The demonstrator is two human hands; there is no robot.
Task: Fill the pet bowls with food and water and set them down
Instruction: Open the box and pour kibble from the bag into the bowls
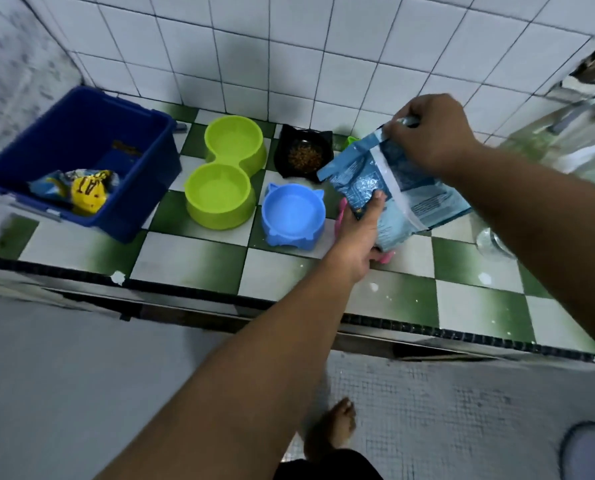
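Observation:
A light blue pet food bag (396, 192) is held tilted above the counter. My right hand (431, 133) grips its top edge, and my left hand (360, 230) holds its lower left side. Behind the bag a pink bowl (387, 255) shows only at its edges. A black cat-eared bowl (303, 154) with brown kibble sits near the wall. In front of it stands an empty blue cat-eared bowl (293, 216). Left of these is an empty lime green double bowl (225, 171).
A dark blue plastic bin (81, 161) at the left holds a yellow and blue food packet (84, 190). The counter (192, 258) has green and white checked tiles. A clear glass object (493, 242) stands at the right. My bare foot (334, 427) is on the floor below.

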